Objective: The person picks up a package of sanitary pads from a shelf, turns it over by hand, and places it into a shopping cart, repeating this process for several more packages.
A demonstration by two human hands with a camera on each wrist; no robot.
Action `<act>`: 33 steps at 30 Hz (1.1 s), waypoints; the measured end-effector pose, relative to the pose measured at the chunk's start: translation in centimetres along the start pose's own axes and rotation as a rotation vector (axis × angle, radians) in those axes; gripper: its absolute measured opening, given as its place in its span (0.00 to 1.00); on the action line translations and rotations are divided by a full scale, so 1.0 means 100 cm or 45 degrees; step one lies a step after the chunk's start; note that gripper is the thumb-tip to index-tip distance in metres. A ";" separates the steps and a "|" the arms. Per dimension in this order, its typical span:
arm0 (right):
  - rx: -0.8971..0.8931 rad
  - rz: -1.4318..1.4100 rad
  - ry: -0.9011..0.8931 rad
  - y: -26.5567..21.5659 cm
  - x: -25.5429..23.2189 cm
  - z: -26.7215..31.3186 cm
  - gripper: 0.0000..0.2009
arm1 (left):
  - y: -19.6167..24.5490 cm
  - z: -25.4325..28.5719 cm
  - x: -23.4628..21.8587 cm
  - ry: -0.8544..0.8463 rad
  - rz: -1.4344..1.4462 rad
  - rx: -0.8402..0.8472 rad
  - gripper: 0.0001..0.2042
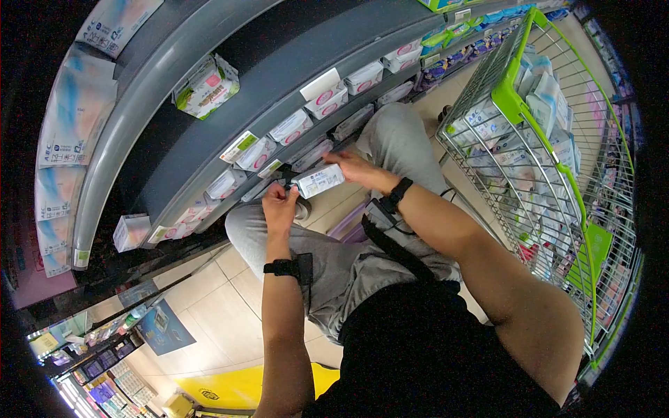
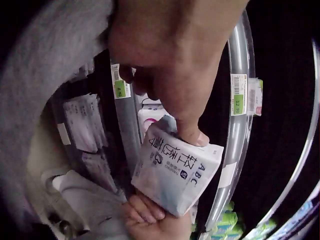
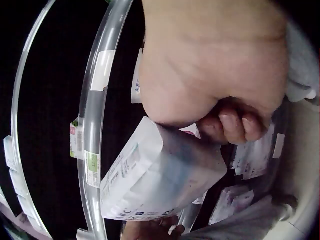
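A white and pale blue ABC pack of sanitary pads (image 1: 319, 181) is held between both hands in front of the lower shelves. My left hand (image 1: 280, 209) pinches its left end, the thumb lying along the top edge in the left wrist view. At the pack's other end, my right hand (image 1: 357, 172) grips with curled fingers (image 3: 235, 125); its thumb is hidden in the right wrist view. Printed characters face up on the pack (image 2: 177, 167) in the left wrist view. Similar packs (image 1: 291, 127) stand in a row on the shelf just beyond the hands.
A green-trimmed shopping cart (image 1: 516, 104) full of similar packs stands at the right. Curved grey shelves (image 1: 279, 63) with price tags (image 1: 239, 146) arch ahead. One green-and-white pack (image 1: 208, 87) sits on an upper shelf. Bent knees (image 1: 401, 136) flank the hands above a tiled floor (image 1: 209, 313).
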State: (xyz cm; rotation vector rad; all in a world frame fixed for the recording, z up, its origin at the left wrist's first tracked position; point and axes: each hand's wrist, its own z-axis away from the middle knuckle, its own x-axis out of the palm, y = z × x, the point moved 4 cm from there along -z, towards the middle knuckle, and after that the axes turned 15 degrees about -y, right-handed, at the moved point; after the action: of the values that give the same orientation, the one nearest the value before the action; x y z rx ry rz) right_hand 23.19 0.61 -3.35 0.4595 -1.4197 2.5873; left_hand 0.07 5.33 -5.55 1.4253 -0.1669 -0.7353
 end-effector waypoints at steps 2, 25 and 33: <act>0.024 0.149 -0.070 0.027 -0.012 -0.021 0.22 | 0.011 -0.002 0.001 0.035 -0.031 0.120 0.11; 0.133 -0.296 -0.404 0.003 0.009 0.007 0.21 | 0.026 0.009 0.017 -0.431 0.715 -0.409 0.22; -0.168 -0.336 -0.675 0.037 -0.012 -0.010 0.25 | 0.004 0.020 0.023 -0.419 0.686 -0.446 0.15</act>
State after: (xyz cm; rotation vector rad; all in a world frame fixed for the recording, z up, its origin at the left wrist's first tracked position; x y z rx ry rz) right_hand 23.10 -0.49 -7.23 1.2867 -1.5282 2.2333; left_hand 1.00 2.38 -5.54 0.8596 -0.6214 -0.5105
